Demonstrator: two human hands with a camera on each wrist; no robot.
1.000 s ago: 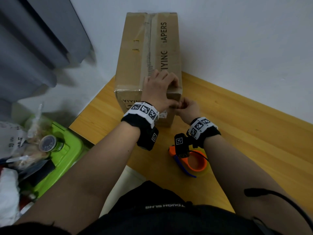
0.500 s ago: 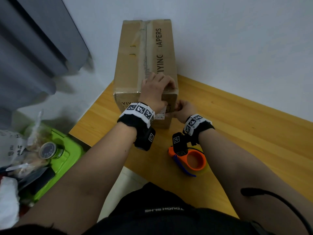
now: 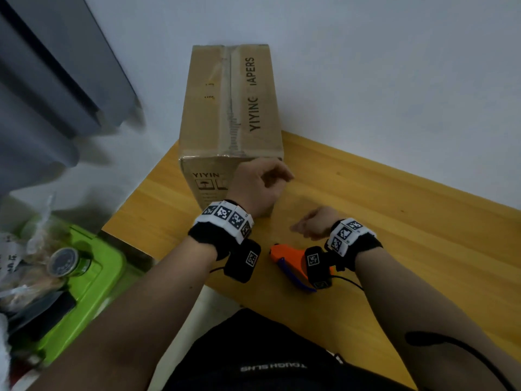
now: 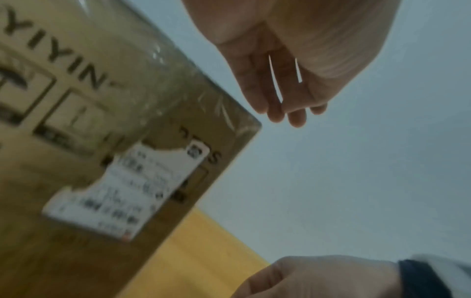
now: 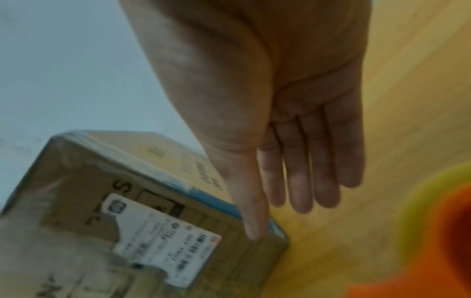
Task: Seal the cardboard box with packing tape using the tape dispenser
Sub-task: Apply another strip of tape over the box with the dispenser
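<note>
The brown cardboard box stands on the wooden table against the wall, with clear tape along its top seam and over its near edge. My left hand hovers in front of the box's near right corner, fingers relaxed and holding nothing; the left wrist view shows the left hand apart from the box. My right hand hangs low over the table with straight fingers, empty, as the right wrist view of the right hand confirms. The orange tape dispenser lies on the table just under my right wrist.
A green bin with bags and a dark round lid sits on the floor left of the table. A grey curtain hangs at far left. The wooden tabletop stretches to the right of the box. A torn white label is on the box's near face.
Both hands have come off the box's near top edge. The left drew back in front of the box; the right dropped toward the table near the dispenser.
</note>
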